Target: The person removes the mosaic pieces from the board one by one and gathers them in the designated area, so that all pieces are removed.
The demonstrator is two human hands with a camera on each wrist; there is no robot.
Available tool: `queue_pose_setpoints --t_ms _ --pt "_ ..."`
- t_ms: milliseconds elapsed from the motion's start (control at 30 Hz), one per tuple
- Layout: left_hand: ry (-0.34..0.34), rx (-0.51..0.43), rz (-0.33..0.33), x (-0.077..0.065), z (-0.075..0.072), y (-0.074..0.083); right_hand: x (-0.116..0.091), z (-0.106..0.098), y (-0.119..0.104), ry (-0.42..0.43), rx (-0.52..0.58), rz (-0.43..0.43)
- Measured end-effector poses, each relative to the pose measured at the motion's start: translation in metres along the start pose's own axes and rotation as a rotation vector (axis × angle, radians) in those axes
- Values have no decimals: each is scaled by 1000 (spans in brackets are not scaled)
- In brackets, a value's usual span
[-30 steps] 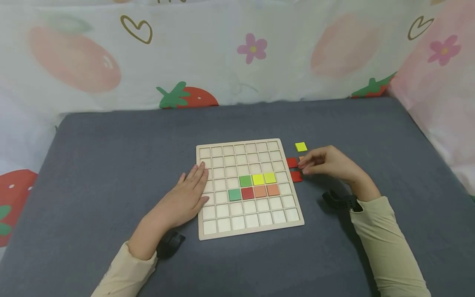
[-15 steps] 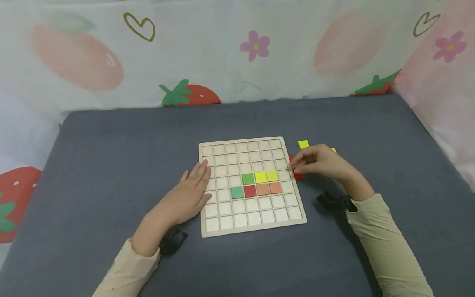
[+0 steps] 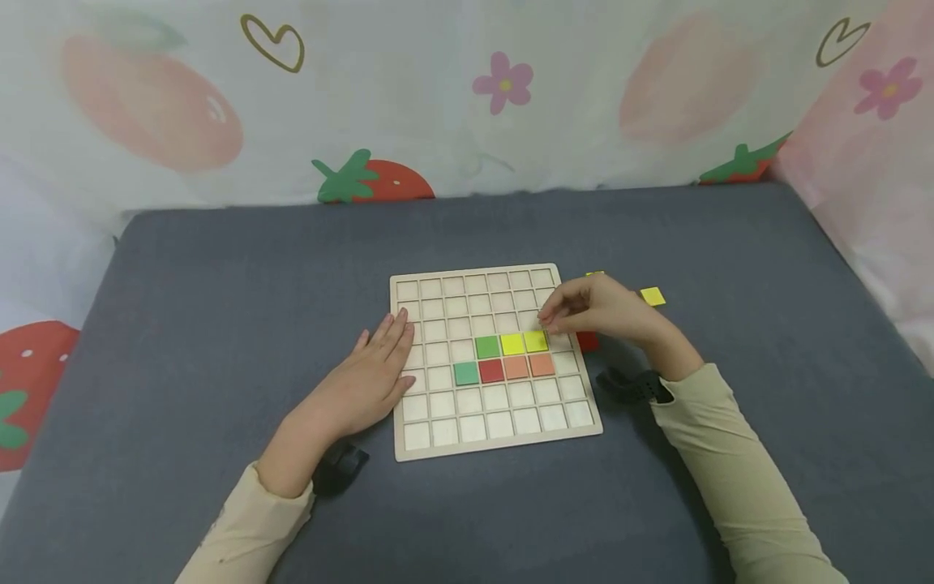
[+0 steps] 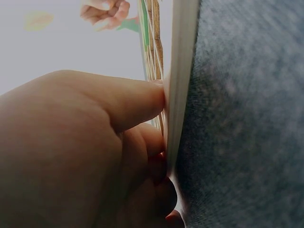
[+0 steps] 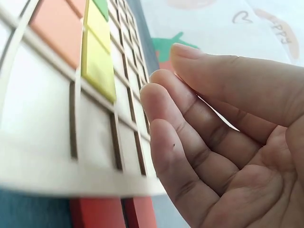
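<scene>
Ok, L hand flat on brd; R hand half-curled over it, empty.

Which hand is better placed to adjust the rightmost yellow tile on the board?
Probably the right hand: it hovers close to that yellow tile, with no tile visible in its grasp. The left hand rests on the left edge of the board, farther away, seemingly steadying it.

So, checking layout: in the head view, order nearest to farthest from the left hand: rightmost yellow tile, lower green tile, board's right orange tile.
1. Lower green tile: left half of board
2. Right orange tile: its right half
3. Rightmost yellow tile: off board, right
</scene>
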State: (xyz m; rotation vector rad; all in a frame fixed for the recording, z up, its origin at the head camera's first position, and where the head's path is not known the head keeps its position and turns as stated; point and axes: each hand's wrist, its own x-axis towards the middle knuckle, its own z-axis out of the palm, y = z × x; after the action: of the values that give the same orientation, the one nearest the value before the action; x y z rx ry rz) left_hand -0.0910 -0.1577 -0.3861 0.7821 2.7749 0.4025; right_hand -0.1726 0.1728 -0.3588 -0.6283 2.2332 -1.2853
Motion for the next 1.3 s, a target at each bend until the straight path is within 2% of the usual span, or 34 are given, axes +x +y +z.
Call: queue_pose_setpoints --t_ms 200,433,700,900,1300 --pt "-2 3 -3 -1 -1 0 10 6 -7 -61 27 -35" --pt "5 -1 2 -1 -4 1 20 12 -14 -94 -10 -77" --pt "14 3 2 -2 -5 0 30 18 -17 -128 -5 -118" --pt "18 -1 6 -1 -4 0 35 23 -18 -156 53 -103" --pt "17 -1 1 -1 -1 -1 43 32 -17 -164 34 -96"
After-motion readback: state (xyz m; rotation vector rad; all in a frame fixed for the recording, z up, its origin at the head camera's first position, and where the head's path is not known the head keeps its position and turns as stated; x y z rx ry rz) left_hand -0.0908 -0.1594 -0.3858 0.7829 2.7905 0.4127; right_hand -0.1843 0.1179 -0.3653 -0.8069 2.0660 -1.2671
